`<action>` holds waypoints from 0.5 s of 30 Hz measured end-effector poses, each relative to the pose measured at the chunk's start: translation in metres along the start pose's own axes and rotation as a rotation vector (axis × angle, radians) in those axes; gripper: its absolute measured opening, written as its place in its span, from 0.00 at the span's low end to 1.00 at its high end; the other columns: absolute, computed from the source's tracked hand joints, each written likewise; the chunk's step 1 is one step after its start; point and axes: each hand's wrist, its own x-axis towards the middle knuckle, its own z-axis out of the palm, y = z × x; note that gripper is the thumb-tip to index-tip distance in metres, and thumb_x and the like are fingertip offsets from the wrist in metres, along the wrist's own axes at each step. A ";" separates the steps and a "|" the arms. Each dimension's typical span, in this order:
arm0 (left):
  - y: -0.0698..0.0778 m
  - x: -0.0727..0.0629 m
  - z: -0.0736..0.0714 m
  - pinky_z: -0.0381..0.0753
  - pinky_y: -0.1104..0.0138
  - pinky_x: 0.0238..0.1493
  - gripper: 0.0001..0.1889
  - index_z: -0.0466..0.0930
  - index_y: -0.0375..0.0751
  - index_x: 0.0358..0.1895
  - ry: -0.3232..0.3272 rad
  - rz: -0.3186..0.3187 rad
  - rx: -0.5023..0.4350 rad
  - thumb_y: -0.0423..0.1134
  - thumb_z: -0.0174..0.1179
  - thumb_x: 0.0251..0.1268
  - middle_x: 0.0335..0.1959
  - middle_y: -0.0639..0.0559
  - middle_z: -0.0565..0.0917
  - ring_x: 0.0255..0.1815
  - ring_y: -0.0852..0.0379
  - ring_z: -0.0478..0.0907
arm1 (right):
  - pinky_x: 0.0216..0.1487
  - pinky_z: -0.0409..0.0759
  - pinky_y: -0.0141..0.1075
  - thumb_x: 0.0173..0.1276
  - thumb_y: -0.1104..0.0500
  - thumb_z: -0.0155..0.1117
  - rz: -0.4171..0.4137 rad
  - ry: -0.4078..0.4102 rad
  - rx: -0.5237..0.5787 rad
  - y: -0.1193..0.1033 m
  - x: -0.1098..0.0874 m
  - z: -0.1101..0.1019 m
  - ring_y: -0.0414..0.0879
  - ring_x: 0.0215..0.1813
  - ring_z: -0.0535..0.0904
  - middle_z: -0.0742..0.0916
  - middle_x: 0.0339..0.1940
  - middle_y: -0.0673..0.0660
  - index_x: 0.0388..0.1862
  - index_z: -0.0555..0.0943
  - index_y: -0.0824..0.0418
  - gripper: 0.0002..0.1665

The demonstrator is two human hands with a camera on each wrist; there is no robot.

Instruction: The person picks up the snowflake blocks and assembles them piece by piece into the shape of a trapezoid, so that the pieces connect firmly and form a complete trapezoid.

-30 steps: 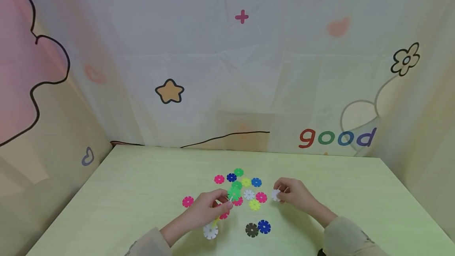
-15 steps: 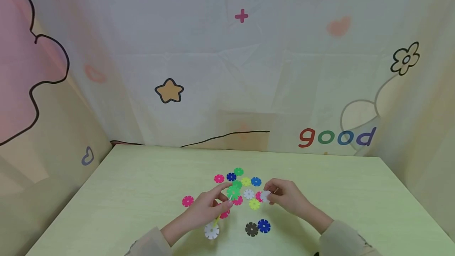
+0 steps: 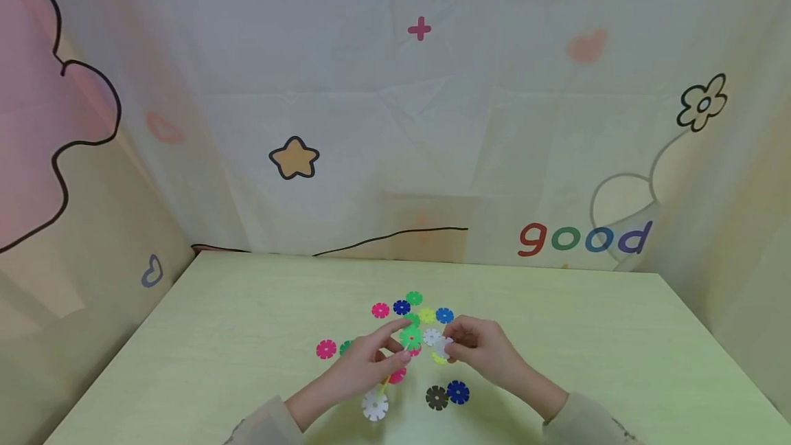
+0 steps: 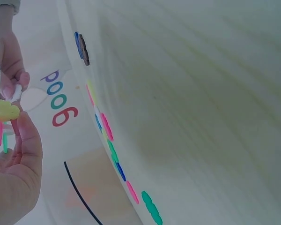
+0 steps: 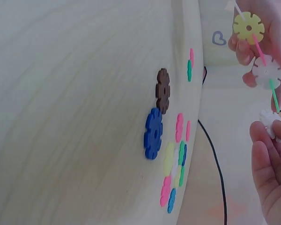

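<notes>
My left hand (image 3: 364, 364) grips a chain of slotted plastic discs, the interlocking toy kind, held above the table. In the head view a white disc (image 3: 375, 406) hangs at its near end and a green disc (image 3: 410, 338) stands at its far end. Between them the right wrist view shows a yellow disc (image 5: 248, 28), a pink disc (image 5: 259, 49) edge-on and another white disc (image 5: 267, 72). My right hand (image 3: 488, 349) pinches a separate white disc (image 5: 270, 123), close to the green disc's edge. Its fingers partly cover that disc.
Loose discs lie flat behind the hands, among them a blue disc (image 3: 444, 315) and a dark blue disc (image 3: 402, 307). A brown disc (image 3: 437, 397) and a blue disc (image 3: 458, 392) lie nearer. A pink disc (image 3: 326, 349) is at left. A printed curtain (image 3: 346, 88) backs the table (image 3: 247, 307).
My right hand has moved left with its white disc, up to the green end of the chain. The left hand has shifted slightly right with the chain, uncovering a green disc on the table.
</notes>
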 end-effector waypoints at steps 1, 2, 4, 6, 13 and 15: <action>0.001 0.000 0.000 0.75 0.71 0.27 0.25 0.60 0.59 0.63 0.001 0.004 -0.003 0.48 0.53 0.61 0.41 0.49 0.79 0.24 0.59 0.74 | 0.34 0.80 0.30 0.59 0.65 0.59 -0.010 0.004 0.011 -0.001 -0.001 0.001 0.41 0.29 0.80 0.83 0.30 0.59 0.36 0.76 0.66 0.06; 0.002 0.000 0.001 0.75 0.71 0.26 0.25 0.60 0.59 0.63 0.003 0.008 -0.005 0.48 0.53 0.61 0.41 0.49 0.79 0.24 0.59 0.74 | 0.34 0.80 0.30 0.59 0.65 0.59 -0.017 0.009 0.020 -0.003 -0.001 0.003 0.41 0.29 0.80 0.83 0.30 0.60 0.35 0.76 0.66 0.06; 0.003 0.000 0.002 0.75 0.72 0.26 0.26 0.60 0.58 0.63 0.006 0.009 -0.008 0.48 0.53 0.61 0.41 0.49 0.80 0.23 0.59 0.74 | 0.34 0.80 0.31 0.59 0.66 0.59 -0.037 0.019 0.031 -0.004 -0.002 0.005 0.41 0.28 0.80 0.82 0.29 0.60 0.35 0.76 0.67 0.06; 0.004 0.000 0.003 0.75 0.72 0.26 0.26 0.60 0.57 0.63 0.008 0.012 -0.010 0.47 0.52 0.61 0.40 0.49 0.80 0.23 0.60 0.74 | 0.33 0.80 0.30 0.58 0.66 0.59 -0.049 0.031 0.049 -0.006 -0.003 0.008 0.41 0.28 0.80 0.82 0.28 0.61 0.34 0.75 0.68 0.06; 0.003 0.001 0.004 0.75 0.72 0.26 0.26 0.60 0.53 0.64 0.007 0.013 -0.021 0.46 0.52 0.62 0.41 0.49 0.79 0.24 0.59 0.73 | 0.33 0.80 0.29 0.58 0.67 0.60 -0.034 0.084 0.053 -0.008 -0.002 0.015 0.41 0.28 0.80 0.82 0.28 0.60 0.33 0.75 0.68 0.06; 0.002 0.001 0.004 0.75 0.72 0.26 0.26 0.59 0.54 0.64 0.007 0.007 -0.020 0.47 0.52 0.62 0.42 0.50 0.79 0.24 0.59 0.73 | 0.33 0.79 0.28 0.57 0.66 0.60 -0.032 0.094 0.043 -0.008 -0.002 0.016 0.41 0.28 0.80 0.82 0.28 0.60 0.32 0.75 0.67 0.06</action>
